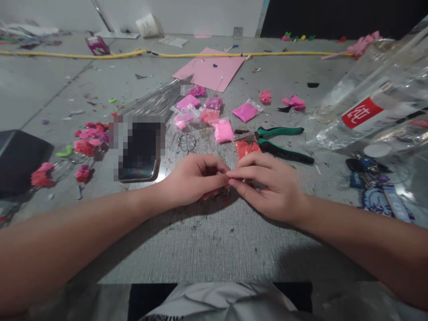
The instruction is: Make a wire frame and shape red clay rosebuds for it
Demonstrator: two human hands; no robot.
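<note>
My left hand [197, 178] and my right hand [272, 183] meet fingertip to fingertip above the table. Both are closed in a pinch on a small piece of red modelling clay [229, 177], mostly hidden by the fingers. More reddish bits [211, 194] show beneath my left hand, too covered to make out. Just beyond my right hand lies a bag of orange-red clay [246, 149]. Green-handled pliers [284, 151] rest behind it. Several small bags of pink clay [223, 130] lie farther back, near a coil of thin wire [187, 142].
A phone [140, 151] stands left of my hands, partly blurred out. Clay flowers [87, 141] lie farther left by a dark box [22, 162]. Thin wires [154, 100] and pink paper [214, 69] lie behind. Plastic bottles [364, 116] and keys [369, 167] are at the right.
</note>
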